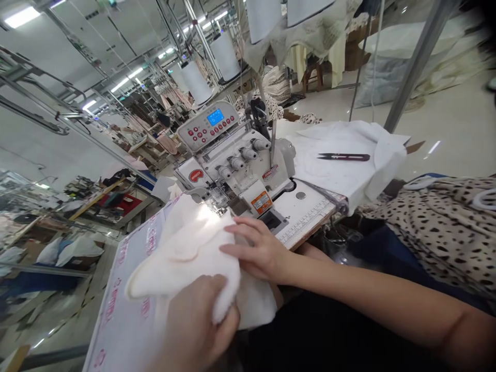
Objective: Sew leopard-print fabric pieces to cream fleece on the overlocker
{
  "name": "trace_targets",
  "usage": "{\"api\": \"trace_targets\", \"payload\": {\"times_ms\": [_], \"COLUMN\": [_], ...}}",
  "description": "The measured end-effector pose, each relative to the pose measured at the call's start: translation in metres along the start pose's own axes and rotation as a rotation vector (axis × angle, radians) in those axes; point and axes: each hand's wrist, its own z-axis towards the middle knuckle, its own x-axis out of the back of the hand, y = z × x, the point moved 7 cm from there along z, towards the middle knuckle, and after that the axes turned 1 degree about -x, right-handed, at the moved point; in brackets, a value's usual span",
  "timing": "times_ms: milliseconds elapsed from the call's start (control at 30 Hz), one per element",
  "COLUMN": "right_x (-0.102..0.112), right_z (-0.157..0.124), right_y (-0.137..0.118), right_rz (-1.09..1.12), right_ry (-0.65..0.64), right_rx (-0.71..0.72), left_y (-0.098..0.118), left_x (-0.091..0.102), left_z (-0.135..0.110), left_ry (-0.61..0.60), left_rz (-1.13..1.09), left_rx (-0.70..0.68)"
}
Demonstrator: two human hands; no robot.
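A piece of white, fleecy fabric [201, 253] lies across the front of an overlock sewing machine [236, 165]. Its far edge reaches the lit needle area. My left hand [197, 320], somewhat blurred, grips a fold of the fabric's near edge between thumb and fingers. Flat on the fabric's right side, close to the presser foot, rests my right hand [263, 250] with its fingers stretched out and apart. Part of the cloth hangs down over the table's near edge, below my right hand.
Thread snips [344, 157] lie on white cloth [349, 139] right of the machine. Spotted fabric [445, 222] is heaped at the far right. Thread cones [227, 57] stand behind the machine, and a metal post [418, 67] rises at right. Printed plastic covers the left tabletop [116, 310].
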Motion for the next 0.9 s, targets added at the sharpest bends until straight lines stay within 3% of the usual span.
{"api": "trace_targets", "payload": {"times_ms": [100,267,333,433,500,567,633,700,900], "right_x": [-0.004,0.005,0.011,0.006,-0.016,-0.038,-0.049,-0.048,-0.038], "right_z": [0.008,0.015,0.012,-0.006,-0.025,-0.037,-0.041,-0.041,-0.034], "right_y": [-0.004,-0.006,0.004,0.044,0.064,0.067,0.062,0.059,0.058], "right_rz": [0.045,0.141,0.212,0.376,0.572,0.776,0.899,0.931,0.786], "right_ry": [-0.054,-0.034,0.019,0.074,-0.032,-0.194,-0.262,-0.232,-0.191], "right_rx": [0.097,0.091,-0.019,-0.479,-0.782,-0.929,-0.975,-0.988,-0.915], "left_y": [-0.001,-0.023,-0.032,-0.048,-0.054,-0.052,-0.046,-0.040,-0.033], "left_x": [-0.020,-0.050,-0.051,-0.046,-0.042,-0.040,-0.042,-0.046,-0.051], "left_z": [0.013,0.039,0.046,0.049,0.047,0.044,0.042,0.040,0.046], "left_ry": [0.027,0.061,0.075,0.054,0.052,0.061,0.057,0.059,0.084], "left_rz": [0.065,0.111,0.046,-0.070,-0.120,-0.145,-0.174,-0.199,-0.183], "left_rx": [0.023,-0.021,0.007,0.195,0.300,0.319,0.252,0.170,0.026]}}
